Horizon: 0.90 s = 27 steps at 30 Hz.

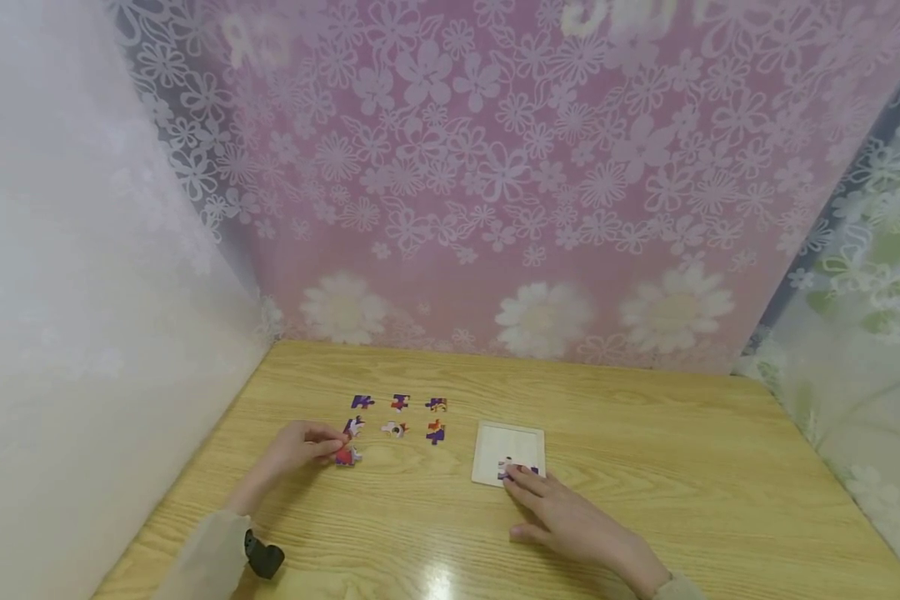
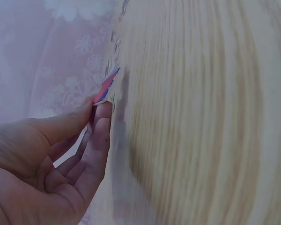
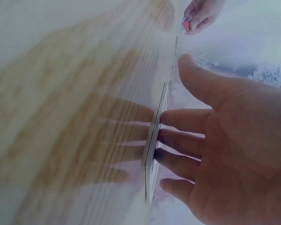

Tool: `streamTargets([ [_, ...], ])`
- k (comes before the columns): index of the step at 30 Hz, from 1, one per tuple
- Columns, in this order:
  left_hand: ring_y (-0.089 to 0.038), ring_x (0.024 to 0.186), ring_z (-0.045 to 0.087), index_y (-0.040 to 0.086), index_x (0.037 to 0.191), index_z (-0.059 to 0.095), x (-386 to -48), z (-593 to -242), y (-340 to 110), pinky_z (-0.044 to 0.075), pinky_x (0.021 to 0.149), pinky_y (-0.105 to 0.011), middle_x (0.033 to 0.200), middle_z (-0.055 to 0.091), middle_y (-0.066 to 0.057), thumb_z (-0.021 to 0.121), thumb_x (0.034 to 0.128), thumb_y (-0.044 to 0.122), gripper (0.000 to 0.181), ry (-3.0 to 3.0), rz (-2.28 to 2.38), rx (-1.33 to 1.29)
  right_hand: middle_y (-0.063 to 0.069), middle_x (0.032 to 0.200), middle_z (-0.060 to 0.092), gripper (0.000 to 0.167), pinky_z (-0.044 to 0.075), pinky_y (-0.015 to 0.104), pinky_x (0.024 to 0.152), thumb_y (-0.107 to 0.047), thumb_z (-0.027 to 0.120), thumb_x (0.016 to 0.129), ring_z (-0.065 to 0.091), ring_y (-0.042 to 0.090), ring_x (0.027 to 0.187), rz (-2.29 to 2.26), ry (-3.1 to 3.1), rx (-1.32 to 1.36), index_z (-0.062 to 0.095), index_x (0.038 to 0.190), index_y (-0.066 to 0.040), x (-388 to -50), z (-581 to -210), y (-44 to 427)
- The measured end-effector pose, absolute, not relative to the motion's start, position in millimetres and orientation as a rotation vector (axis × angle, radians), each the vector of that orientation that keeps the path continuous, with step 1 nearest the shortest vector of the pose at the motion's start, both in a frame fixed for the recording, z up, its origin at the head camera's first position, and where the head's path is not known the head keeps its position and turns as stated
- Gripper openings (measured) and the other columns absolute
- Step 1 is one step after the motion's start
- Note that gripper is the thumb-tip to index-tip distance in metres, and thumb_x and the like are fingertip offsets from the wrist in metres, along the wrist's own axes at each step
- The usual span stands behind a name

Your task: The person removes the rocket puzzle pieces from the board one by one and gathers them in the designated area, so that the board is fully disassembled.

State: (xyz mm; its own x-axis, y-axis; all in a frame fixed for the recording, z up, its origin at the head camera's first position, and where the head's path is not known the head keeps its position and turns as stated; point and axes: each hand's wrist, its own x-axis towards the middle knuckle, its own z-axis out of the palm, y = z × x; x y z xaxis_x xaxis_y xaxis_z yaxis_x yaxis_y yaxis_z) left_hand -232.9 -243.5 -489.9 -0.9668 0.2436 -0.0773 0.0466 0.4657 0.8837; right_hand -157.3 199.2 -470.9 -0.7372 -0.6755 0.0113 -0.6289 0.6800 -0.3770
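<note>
Between thumb and fingers, my left hand [image 1: 297,447] pinches a red and purple jigsaw piece [image 1: 347,456], lifted off the table in the left wrist view. On the right, my right hand [image 1: 570,517] rests its straight fingertips on the near edge of a pale square puzzle tray [image 1: 480,452]. Partly under those fingers, a purple and white puzzle section [image 1: 504,468] lies in the tray's near side; the hand hides some of it. Just beyond my left hand lies another jigsaw piece [image 1: 355,427]. The right wrist view shows the fingers spread along the tray [image 3: 152,145].
Loose pieces lie in two rows left of the tray, among them a purple one [image 1: 362,402], a white one [image 1: 395,429] and an orange one [image 1: 436,431]. The wooden table [image 1: 645,450] meets a pink flowered curtain [image 1: 450,208] behind and pale cloth at both sides.
</note>
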Motion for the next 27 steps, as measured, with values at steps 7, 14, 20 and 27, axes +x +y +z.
streamTargets([
  [7, -0.016, 0.078, 0.068, -0.001, 0.107, 0.076, -232.6, -486.5, -246.0, 0.059, 0.069, -0.028, 0.099, 0.075, -0.011, 0.068, 0.0976, 0.009, 0.016, 2.585, 1.407, 0.193, 0.018, 0.161, 0.033, 0.070, 0.029, 0.062, 0.113, -0.046, 0.056, 0.102, 0.035, 0.043, 0.145, -0.563, 2.749, -1.079, 0.044, 0.150, 0.004, -156.5, -468.8, 200.0],
  [14, -0.016, 0.080, 0.069, 0.000, 0.104, 0.076, -233.7, -486.6, -245.3, 0.059, 0.070, -0.030, 0.096, 0.075, -0.008, 0.069, 0.0966, 0.009, 0.014, 2.649, 1.327, 0.206, 0.017, 0.162, 0.033, 0.071, 0.029, 0.063, 0.113, -0.047, 0.055, 0.102, 0.034, 0.042, 0.145, -0.563, 2.746, -1.075, 0.044, 0.150, 0.004, -156.8, -469.2, 200.4],
  [20, -0.016, 0.085, 0.067, 0.007, 0.097, 0.077, -229.9, -483.1, -241.4, 0.053, 0.072, -0.033, 0.092, 0.074, -0.002, 0.079, 0.0891, 0.015, 0.011, 2.783, 1.169, 0.247, 0.018, 0.161, 0.033, 0.070, 0.029, 0.063, 0.113, -0.046, 0.055, 0.102, 0.034, 0.043, 0.145, -0.563, 2.746, -1.076, 0.044, 0.150, 0.004, -156.7, -470.9, 201.1],
  [27, -0.016, 0.084, 0.065, 0.008, 0.094, 0.077, -230.0, -482.0, -238.6, 0.052, 0.071, -0.033, 0.091, 0.074, -0.002, 0.079, 0.0884, 0.013, 0.008, 2.800, 1.141, 0.223, 0.018, 0.162, 0.033, 0.069, 0.029, 0.063, 0.113, -0.046, 0.055, 0.103, 0.034, 0.044, 0.145, -0.576, 2.726, -1.066, 0.043, 0.151, 0.002, -158.8, -472.2, 202.0],
])
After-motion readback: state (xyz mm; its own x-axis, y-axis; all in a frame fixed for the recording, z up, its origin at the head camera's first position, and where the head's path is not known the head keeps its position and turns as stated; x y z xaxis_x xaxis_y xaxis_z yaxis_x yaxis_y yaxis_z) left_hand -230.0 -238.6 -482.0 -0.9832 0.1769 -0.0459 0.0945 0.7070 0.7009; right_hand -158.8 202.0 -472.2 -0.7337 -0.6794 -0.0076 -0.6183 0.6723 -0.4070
